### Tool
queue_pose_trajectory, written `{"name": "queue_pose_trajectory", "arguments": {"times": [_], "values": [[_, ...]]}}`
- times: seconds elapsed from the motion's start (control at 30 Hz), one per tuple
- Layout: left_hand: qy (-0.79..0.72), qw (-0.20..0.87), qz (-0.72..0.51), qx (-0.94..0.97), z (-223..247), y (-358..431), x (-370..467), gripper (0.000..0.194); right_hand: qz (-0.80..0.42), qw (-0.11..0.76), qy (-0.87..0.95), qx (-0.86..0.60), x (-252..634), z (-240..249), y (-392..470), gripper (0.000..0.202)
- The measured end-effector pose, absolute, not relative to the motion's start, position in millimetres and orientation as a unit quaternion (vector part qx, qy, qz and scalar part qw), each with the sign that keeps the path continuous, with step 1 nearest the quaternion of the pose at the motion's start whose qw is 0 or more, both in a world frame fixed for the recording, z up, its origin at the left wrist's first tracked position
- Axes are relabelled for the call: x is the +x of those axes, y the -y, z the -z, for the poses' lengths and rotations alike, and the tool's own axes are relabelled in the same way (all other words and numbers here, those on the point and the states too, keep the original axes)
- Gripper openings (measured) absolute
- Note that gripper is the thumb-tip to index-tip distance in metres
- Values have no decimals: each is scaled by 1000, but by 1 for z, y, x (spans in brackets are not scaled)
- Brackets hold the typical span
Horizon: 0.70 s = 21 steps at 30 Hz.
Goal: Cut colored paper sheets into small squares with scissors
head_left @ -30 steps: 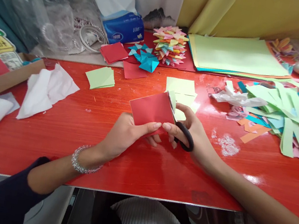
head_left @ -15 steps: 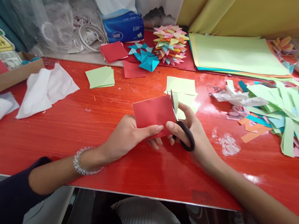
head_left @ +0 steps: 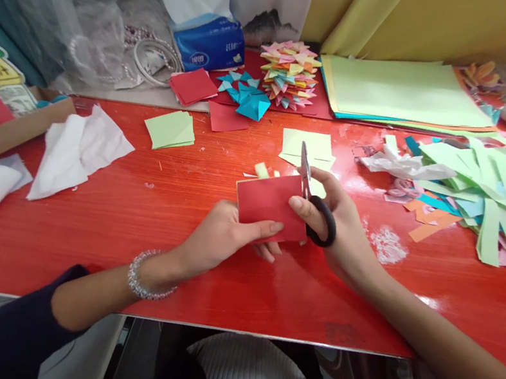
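My left hand (head_left: 225, 234), with a beaded bracelet on its wrist, pinches a red piece of paper (head_left: 267, 204) between thumb and fingers; a pale edge shows along its top. In my right hand (head_left: 337, 214) is a pair of scissors (head_left: 306, 166) with black handles, blades pointing up and away along the paper's right edge. The blades look closed or nearly so. My right thumb rests by the paper's upper right corner. Behind the paper lie small pale green scraps (head_left: 261, 170) and light green paper pieces (head_left: 308, 142).
Green squares (head_left: 170, 129) and red squares (head_left: 193, 86) lie at left. Blue folded pieces (head_left: 251, 103) sit beside a multicoloured folded-paper stack (head_left: 289, 73). A tissue pack (head_left: 212, 45) and large green sheets (head_left: 407, 92) stand behind. Paper strips (head_left: 493, 186) heap at right; crumpled tissue (head_left: 80, 152) lies left.
Both hands have shifted slightly right with the red paper and scissors. The scissor blades have risen above the paper's edge. Small pale green scraps now show behind the paper.
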<state>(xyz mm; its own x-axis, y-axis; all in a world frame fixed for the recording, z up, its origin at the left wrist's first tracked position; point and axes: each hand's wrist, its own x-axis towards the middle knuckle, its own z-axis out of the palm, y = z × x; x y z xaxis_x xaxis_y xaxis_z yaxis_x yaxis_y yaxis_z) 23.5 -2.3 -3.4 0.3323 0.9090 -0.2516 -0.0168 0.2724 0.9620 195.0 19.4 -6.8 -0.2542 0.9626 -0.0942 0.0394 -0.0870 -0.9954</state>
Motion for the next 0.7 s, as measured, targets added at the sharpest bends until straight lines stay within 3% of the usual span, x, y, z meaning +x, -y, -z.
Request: {"name": "queue_pose_trajectory", "arguments": {"times": [0.1, 0.2, 0.37, 0.5, 0.7], "values": [[-483, 627, -375, 482, 2, -6, 17, 23, -560, 414, 543, -469, 198, 3, -24, 61], [-486, 636, -316, 509, 0, -13, 12, 26, -564, 407, 545, -468, 201, 1, -29, 59], [-466, 653, -243, 546, -2, -14, 10, 26, -625, 337, 579, -401, 204, 2, -31, 27], [-484, 623, -224, 572, -4, -14, 7, 35, -653, 334, 551, -398, 204, 4, -32, 24], [-480, 600, -309, 561, -3, -13, 7, 33, -614, 364, 549, -435, 203, 1, -31, 25]]}}
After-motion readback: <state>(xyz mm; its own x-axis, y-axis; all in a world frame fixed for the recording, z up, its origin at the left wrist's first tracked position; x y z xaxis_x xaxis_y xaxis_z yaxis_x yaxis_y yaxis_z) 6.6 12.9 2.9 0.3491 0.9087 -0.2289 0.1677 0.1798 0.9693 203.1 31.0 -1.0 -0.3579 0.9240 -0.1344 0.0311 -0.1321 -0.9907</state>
